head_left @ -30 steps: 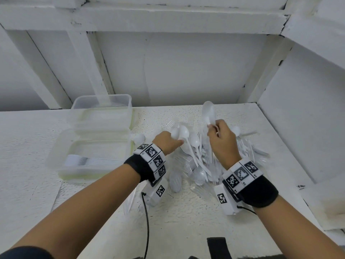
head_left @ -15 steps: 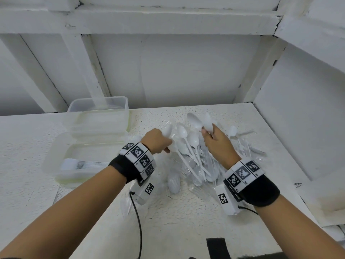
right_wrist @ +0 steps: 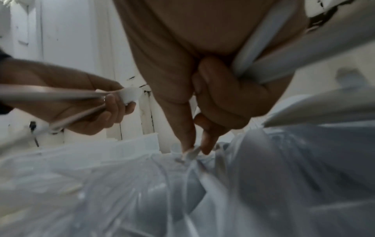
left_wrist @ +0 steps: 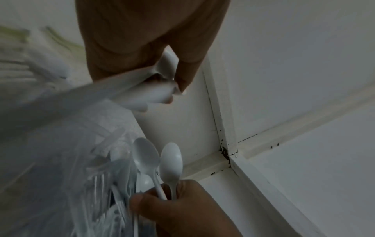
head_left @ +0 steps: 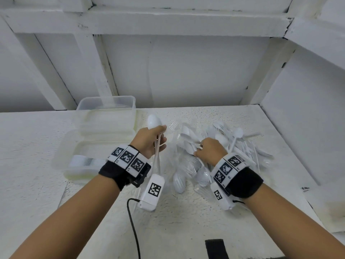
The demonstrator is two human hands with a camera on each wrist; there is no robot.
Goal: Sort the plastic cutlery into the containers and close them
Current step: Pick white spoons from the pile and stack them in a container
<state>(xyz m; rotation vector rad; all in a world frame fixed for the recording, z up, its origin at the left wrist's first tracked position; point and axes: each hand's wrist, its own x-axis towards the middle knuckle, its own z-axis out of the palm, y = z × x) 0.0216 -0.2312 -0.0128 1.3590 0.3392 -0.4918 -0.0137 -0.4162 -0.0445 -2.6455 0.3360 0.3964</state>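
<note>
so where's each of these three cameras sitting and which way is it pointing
Head: worn on the head, looking forward and down at the white table, clear plastic containers and pile of white plastic cutlery; both forearms and the left hand show.
Left wrist: along the left palm toward a white wall corner; the right hand holds two white plastic spoons.
Right wrist: along the right palm down at the pile; its fingers show.
Shared: each wrist view shows the other hand.

Bright, even, soft in the head view; faint shadows only, white surfaces near washed out. Straight beams bowed toward the frame edges. Dim, grey and grainy in both wrist views. Heavily smeared at left and lower frame, sharper toward the right.
</note>
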